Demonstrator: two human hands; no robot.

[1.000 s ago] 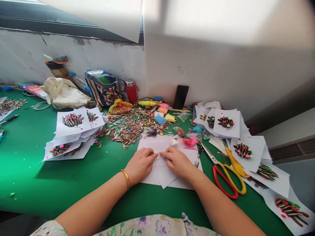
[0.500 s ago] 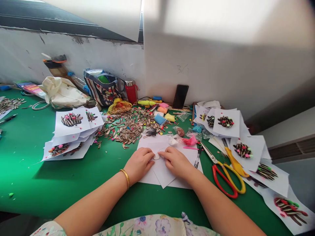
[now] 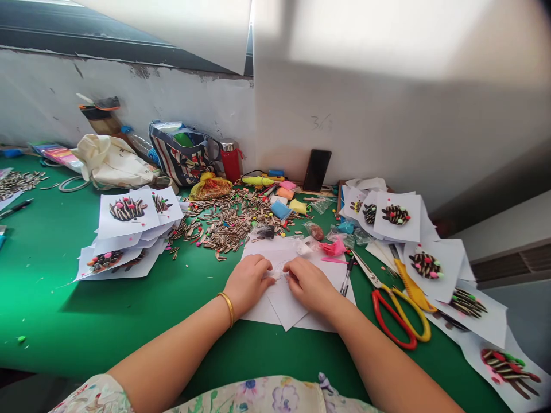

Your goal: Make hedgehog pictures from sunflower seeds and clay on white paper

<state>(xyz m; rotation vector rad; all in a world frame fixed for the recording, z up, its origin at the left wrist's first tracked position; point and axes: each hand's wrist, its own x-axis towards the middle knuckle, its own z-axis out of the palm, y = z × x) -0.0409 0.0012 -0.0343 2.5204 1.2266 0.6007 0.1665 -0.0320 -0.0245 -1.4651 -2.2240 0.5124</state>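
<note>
A small white lump that looks like modelling clay [image 3: 279, 276] lies on a pencil drawing on a white paper sheet [image 3: 286, 312]. My left hand [image 3: 248, 282], with a gold bangle at the wrist, has its thumb and bent fingers at the lump's left side. From the right, my right hand [image 3: 310, 285] curls its fingers down onto the lump and the drawing. Both hands grip and press the clay against the paper; the fingertips partly hide it. More white paper lies under the sheet. Just beyond are pink clay [image 3: 333, 247] and a dark lump in clear wrap [image 3: 263, 230].
Scissors [image 3: 398, 310], a yellow-handled cutter [image 3: 408, 278] and pens [image 3: 346, 275] lie right of the paper. Sunflower seeds [image 3: 230, 226] spread behind it. Stacked seed-picture cards stand left [image 3: 127, 215] and right [image 3: 396, 215]. A phone [image 3: 317, 170] leans on the wall.
My left thumb has spread away from the index finger and points right at the clay. My right fingers have curled in more over the drawing. The view has shifted slightly.
</note>
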